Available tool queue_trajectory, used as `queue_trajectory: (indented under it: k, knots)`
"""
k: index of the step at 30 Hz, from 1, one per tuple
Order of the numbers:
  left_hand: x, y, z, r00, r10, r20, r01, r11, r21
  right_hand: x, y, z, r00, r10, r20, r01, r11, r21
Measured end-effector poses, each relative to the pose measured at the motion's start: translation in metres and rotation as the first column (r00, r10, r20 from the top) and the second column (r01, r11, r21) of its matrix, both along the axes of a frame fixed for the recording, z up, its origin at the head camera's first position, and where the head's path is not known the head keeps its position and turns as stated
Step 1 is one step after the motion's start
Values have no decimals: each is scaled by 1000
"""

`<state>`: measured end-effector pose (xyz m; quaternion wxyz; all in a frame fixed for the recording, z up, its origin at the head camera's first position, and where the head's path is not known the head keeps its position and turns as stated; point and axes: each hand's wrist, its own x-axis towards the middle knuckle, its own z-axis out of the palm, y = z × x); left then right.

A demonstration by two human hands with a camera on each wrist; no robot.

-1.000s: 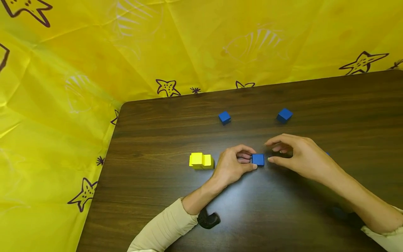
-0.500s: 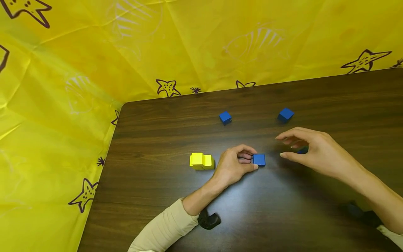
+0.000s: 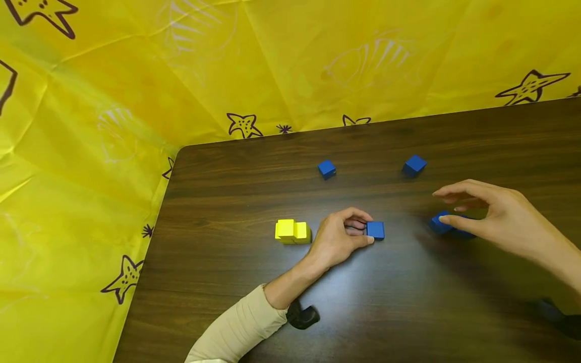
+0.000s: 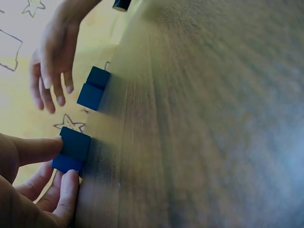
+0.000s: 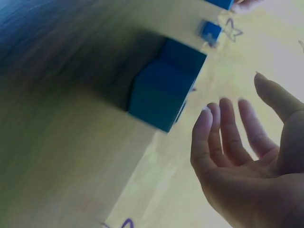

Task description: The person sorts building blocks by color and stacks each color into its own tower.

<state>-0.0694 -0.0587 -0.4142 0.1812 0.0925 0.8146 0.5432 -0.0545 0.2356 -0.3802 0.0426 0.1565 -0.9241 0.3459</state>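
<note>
In the head view my left hand (image 3: 335,238) pinches a blue cube (image 3: 375,230) that rests on the table, thumb on the near side and fingers on the far side. The left wrist view shows the held blue cube (image 4: 75,142) with a second blue face below it; whether that is another cube I cannot tell. Farther right, my right hand (image 3: 508,217) hovers with loosely curved fingers over two blue blocks, one a blue cube (image 3: 440,222), the other a blue block (image 3: 464,225) partly hidden by the thumb. The right wrist view shows its fingers (image 5: 228,137) apart from the blocks.
Just left of my left hand sits a cluster of yellow blocks (image 3: 292,232). Two more blue cubes lie farther back, a left cube (image 3: 327,169) and a right cube (image 3: 414,165). A yellow patterned cloth (image 3: 290,60) hangs behind the dark wooden table (image 3: 218,282).
My right hand has moved right, away from the cube in my left hand, to above the blue blocks on the right, uncovering them. My left hand has kept its hold.
</note>
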Motion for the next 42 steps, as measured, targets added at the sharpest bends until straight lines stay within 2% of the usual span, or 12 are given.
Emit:
queue_trajectory:
  k: [14, 20, 24, 30, 42]
  knots:
    - [0, 0, 1, 1000, -16, -18, 16, 1000, 1, 9, 30, -15, 999, -48, 20, 48, 999, 2]
    - [0, 0, 2, 1000, -19, -22, 19, 1000, 1, 10, 38, -22, 998, -35, 42, 37, 998, -46]
    - [0, 0, 2, 999, -21, -25, 21, 1000, 0, 11, 45, -28, 991, -45, 124, 54, 996, -76]
    - [0, 0, 1, 999, -24, -22, 24, 1000, 5, 13, 51, -36, 961, -82, 264, 98, 994, -49]
    - [-1, -1, -1, 999, -25, -23, 25, 1000, 5, 15, 54, -38, 953, -70, 295, 66, 998, 24]
